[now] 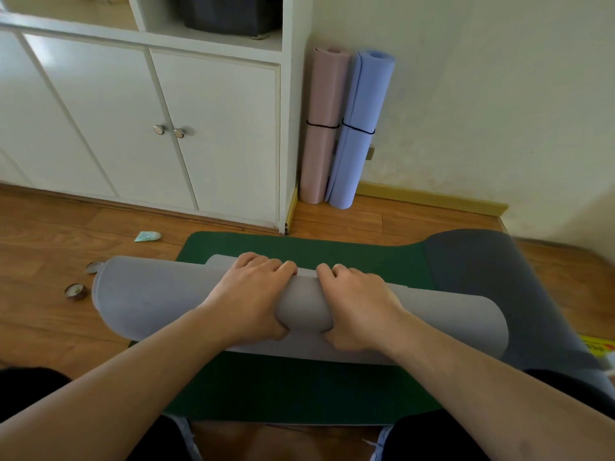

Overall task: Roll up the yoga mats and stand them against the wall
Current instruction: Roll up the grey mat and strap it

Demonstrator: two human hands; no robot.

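A grey yoga mat (143,304) lies rolled across a flat green mat (299,394) on the floor in front of me. My left hand (253,294) and my right hand (356,301) grip the roll at its middle, side by side, fingers curled over the top and thumbs tucked under. The grey mat's darker unrolled part (472,261) curves away on the right. A pink rolled mat (321,128) and a blue rolled mat (357,128), each bound with a black band, stand upright in the corner against the wall.
A white cabinet (133,128) with two door knobs fills the left back. On the wooden floor at left lie two small round tins (76,291) and a pale green scrap (147,235). Bare wall (499,111) extends right of the standing mats.
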